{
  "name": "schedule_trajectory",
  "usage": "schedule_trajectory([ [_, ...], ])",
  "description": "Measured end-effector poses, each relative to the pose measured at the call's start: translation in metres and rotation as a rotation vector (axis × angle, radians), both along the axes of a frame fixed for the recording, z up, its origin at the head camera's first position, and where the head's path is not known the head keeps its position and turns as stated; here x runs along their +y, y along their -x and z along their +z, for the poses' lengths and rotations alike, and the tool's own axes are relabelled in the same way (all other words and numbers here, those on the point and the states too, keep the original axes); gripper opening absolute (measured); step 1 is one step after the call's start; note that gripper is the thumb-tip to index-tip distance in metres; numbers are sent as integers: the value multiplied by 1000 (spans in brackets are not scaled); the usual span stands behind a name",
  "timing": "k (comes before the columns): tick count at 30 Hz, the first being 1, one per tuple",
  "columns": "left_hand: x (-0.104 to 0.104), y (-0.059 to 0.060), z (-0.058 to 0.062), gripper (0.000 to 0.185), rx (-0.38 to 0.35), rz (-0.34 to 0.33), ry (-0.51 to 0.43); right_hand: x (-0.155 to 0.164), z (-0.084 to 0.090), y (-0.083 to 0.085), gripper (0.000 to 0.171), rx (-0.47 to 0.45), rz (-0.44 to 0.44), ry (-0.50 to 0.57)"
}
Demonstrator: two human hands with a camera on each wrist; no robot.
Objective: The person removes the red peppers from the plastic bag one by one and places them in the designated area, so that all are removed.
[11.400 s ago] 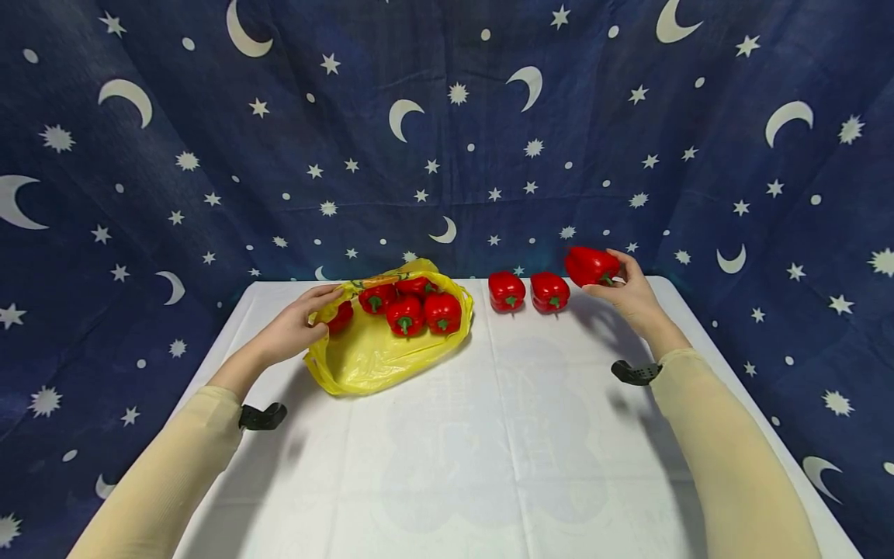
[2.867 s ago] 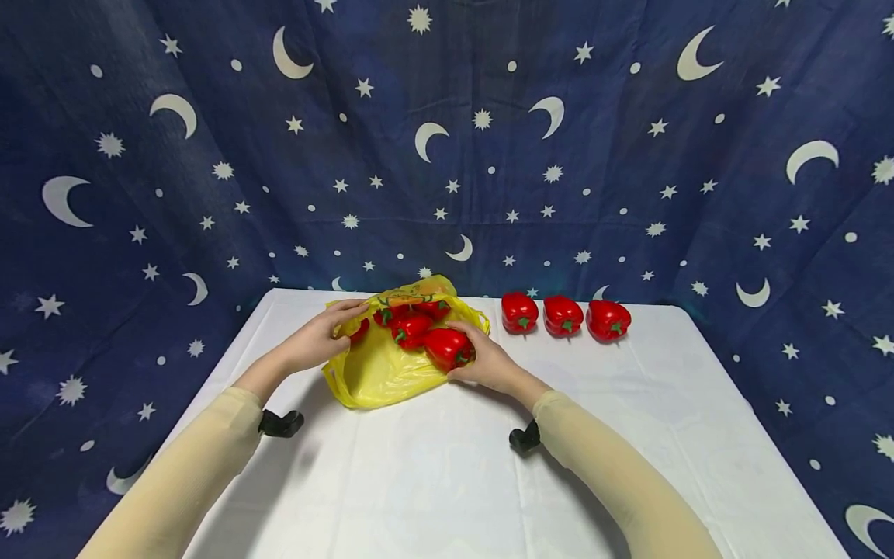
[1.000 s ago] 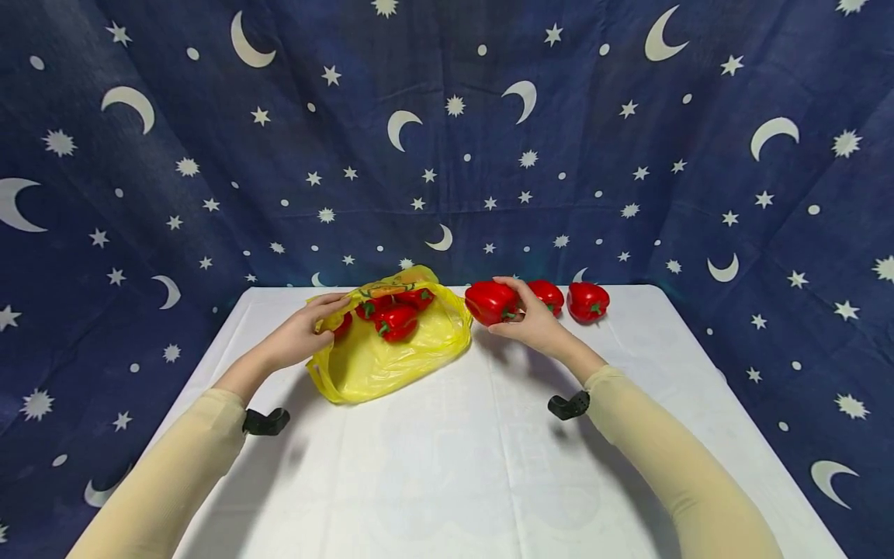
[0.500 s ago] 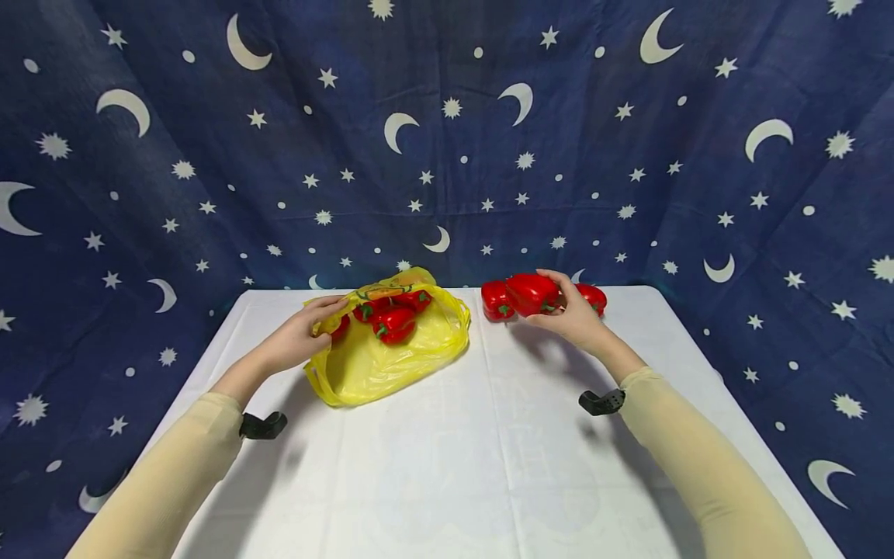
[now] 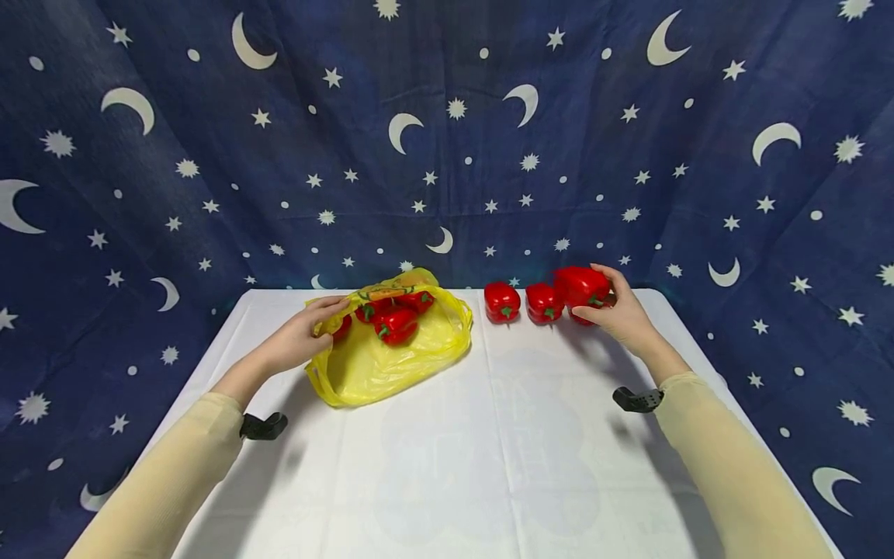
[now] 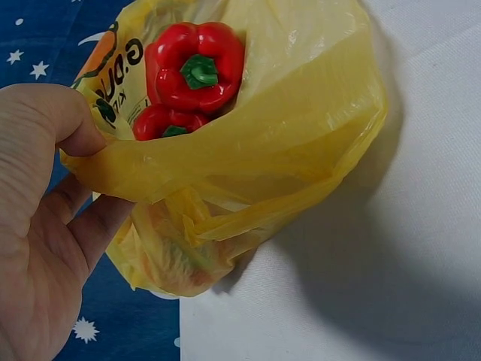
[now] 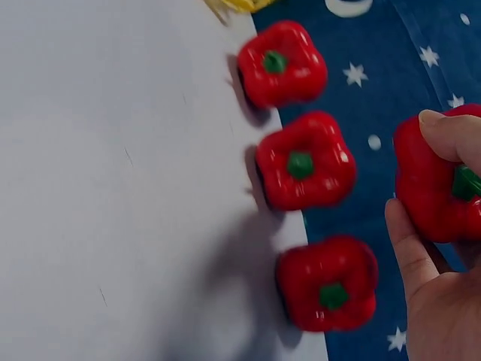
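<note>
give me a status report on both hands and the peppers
Left hand pinches yellow bag rim open. Right hand grips red pepper above the row of three peppers. Nothing in the way.

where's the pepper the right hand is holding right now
In the head view the held red bell pepper is in the right hand, above the far right of the table, over the right end of the row of peppers.

Left hand (image 6: pixel 37 248) pinching yellow bag (image 6: pixel 255 150) rim, two red peppers (image 6: pixel 195 64) inside, white table (image 6: pixel 391 248)
</note>
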State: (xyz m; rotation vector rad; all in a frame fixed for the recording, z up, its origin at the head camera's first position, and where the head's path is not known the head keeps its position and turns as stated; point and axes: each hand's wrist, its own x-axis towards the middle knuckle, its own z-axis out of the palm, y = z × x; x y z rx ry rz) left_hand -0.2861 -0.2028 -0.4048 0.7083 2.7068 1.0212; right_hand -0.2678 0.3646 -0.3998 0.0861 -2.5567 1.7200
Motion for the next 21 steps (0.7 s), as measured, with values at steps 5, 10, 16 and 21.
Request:
schedule_trajectory([
  [5,-1,-2,0,68,-7,6,3,17,5,-7,95,-19,-51,-15],
  [10,-3,-3,-1,68,12,10,6,30,4,-10,95,-9,-81,-5],
  [16,-1,-2,-1,67,5,16,7,54,-14,-2,96,27,-146,-47],
  [21,0,1,-1,67,0,12,2,74,-32,7,97,40,-210,-44],
])
